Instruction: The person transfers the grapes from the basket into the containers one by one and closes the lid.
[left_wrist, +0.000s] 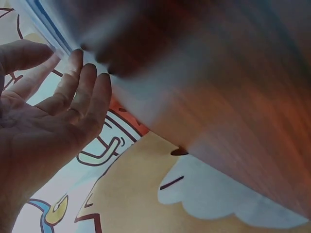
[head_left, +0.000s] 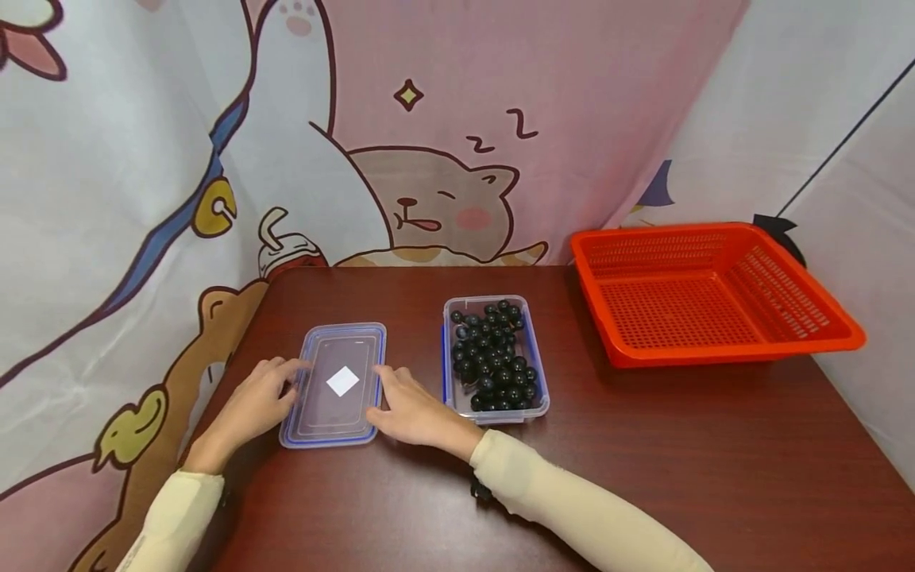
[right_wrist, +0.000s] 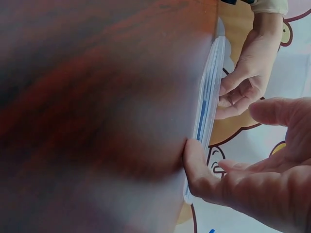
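Note:
A clear plastic lid (head_left: 322, 413) with a blue seal and a white diamond-shaped sticker (head_left: 342, 381) lies flat on the brown table. At its left edge is my left hand (head_left: 260, 401), its fingertips touching the rim, fingers loosely bent. My right hand (head_left: 411, 409) reaches to the opposite edge, fingertips at the rim and thumb apart from the fingers. Seen low in the right wrist view, the lid (right_wrist: 210, 92) is thin, between both hands. Right of it, a clear container (head_left: 532, 342) holds many dark round grapes (head_left: 493, 357).
An orange-red slotted plastic basket (head_left: 615, 338) stands at the table's right rear. Cartoon-printed cloth (head_left: 443, 103) hangs behind and to the left of the brown table (head_left: 643, 453). My right forearm crosses the table in front of the grape container.

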Demonstrator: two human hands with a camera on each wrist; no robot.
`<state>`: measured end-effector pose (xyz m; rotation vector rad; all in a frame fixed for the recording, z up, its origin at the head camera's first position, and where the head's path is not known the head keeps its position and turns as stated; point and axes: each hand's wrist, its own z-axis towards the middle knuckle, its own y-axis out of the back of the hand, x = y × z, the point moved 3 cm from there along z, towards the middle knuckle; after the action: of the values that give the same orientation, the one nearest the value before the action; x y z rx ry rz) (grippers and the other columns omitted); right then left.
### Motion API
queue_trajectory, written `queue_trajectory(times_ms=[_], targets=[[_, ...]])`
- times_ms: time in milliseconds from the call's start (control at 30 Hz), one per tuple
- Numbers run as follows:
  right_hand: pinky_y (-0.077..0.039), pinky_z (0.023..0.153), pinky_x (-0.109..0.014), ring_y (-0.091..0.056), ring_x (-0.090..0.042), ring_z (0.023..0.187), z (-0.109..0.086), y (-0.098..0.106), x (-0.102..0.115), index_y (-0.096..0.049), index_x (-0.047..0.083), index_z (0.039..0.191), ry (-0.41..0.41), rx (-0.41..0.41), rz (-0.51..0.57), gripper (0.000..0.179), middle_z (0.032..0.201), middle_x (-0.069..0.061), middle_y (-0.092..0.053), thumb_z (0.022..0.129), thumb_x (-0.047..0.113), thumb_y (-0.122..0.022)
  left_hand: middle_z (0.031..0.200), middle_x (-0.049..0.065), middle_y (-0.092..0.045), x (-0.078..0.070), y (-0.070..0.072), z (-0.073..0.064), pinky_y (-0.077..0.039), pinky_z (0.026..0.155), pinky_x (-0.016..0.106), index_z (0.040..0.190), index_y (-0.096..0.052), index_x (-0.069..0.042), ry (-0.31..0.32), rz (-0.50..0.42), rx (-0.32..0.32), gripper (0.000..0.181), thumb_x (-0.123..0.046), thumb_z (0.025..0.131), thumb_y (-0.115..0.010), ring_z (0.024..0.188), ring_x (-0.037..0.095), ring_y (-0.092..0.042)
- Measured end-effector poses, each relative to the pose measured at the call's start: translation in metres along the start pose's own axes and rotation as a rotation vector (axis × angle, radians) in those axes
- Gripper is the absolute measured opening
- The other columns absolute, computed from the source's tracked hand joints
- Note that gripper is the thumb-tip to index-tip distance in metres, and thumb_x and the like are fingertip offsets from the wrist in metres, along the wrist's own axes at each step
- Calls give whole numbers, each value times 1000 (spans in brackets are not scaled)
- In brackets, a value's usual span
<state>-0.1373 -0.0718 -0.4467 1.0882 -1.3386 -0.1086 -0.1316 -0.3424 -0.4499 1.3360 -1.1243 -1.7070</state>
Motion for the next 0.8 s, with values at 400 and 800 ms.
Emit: queue_trajectory(times_ms=[400, 800], targets=[[-52, 101, -38, -57, -19, 103, -2, -2, -3, -42, -6, 160, 55, -64, 8, 67, 138, -24, -56, 102, 14, -70, 87, 3, -55, -16, 0, -5, -45, 71, 37, 115, -68, 7, -80, -125, -71, 27, 14, 89, -67, 82, 20, -53], [-49, 91, -28, -55, -7, 91, -8, 14, 6, -50, -3, 155, 104, -130, 125, 64, 117, -5, -54, 95, 5, -68, 97, 7, -58, -28, 14, -14, -45, 69, 30, 123, -63, 4, -43, -198, -153, 30, 14, 95, -65, 85, 20, -53]])
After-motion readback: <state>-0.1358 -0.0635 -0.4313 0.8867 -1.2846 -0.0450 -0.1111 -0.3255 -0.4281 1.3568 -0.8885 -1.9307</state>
